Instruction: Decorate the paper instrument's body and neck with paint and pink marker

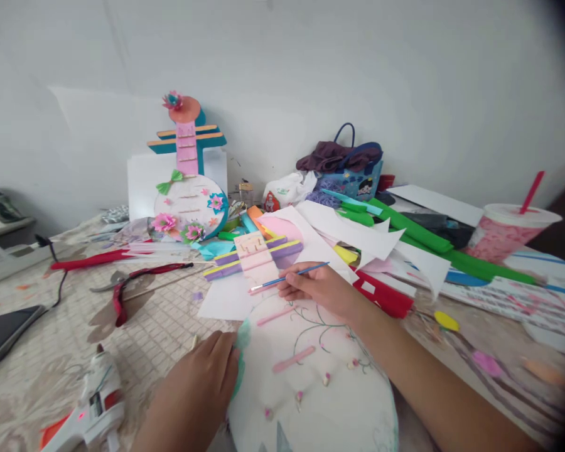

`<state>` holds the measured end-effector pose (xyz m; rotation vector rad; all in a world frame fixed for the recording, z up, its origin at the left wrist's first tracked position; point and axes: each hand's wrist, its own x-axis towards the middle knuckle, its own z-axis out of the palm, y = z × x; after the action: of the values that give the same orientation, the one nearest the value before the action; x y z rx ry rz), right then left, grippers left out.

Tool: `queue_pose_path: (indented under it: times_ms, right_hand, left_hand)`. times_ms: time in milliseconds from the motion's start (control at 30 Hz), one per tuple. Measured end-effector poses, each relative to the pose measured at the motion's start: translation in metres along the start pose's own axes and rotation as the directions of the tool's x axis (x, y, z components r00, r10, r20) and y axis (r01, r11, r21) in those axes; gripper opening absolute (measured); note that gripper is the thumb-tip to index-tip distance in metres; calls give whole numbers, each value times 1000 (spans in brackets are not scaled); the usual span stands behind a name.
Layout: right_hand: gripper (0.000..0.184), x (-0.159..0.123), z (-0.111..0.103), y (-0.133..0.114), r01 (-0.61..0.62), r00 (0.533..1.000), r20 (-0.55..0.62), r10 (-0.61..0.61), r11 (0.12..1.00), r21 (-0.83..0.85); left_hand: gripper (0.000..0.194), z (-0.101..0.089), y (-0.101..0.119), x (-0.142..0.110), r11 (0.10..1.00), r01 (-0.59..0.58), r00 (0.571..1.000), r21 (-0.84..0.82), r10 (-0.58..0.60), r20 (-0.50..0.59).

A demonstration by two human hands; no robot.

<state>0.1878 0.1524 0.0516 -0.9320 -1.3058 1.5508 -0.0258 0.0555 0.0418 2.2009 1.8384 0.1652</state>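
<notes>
Right hand point(308, 284) pinches blue paintbrush point(269, 283) mid-handle at far edge of round board point(358, 405) | bristles point(255, 288) jut beyond pinch | left hand point(202, 370) at board's left edge, grip unclear

A plain grey-white wall point(263, 69) fills the background, with a paler patch point(103, 116) at left. Before it spreads a tabletop with a beige, grid-patterned cover point(162, 298), under soft, diffuse light

No text readable; marks on white plastic bag point(287, 188) too small to decipher.
</notes>
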Motion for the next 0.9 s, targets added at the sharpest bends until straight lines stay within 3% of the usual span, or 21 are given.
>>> queue_pose_path:
  times_ms: [133, 333, 500, 667, 767, 900]
  right_hand:
    - [21, 2, 0, 0, -20, 1000, -16, 20, 1000, -18]
    - [10, 2, -5, -9, 23, 987, -159, -30, 999, -49]
    - [14, 1, -2, -7, -18, 998, -57, 16, 1000, -22]
    - [18, -1, 1, -6, 7, 996, -83, -10, 999, -34]
    - [20, -1, 2, -6, -24, 1000, -21, 23, 999, -34]
    - [15, -1, 3, -6, -11, 993, -117, 8, 1000, -25]
  left_hand:
    - [35, -1, 2, 0, 1000, 14, 1000, 14, -14, 14]
    - [33, -3, 6, -1, 999, 20, 1000, 35, -20, 12]
    - [35, -4, 7, -3, 998, -8, 1000, 57, 7, 20]
    - [36, -4, 7, -2, 999, 7, 999, 46, -9, 31]
    - [36, -4, 7, -1, 999, 19, 999, 34, -20, 31]
    - [35, -4, 7, -1, 999, 18, 1000, 39, -19, 17]
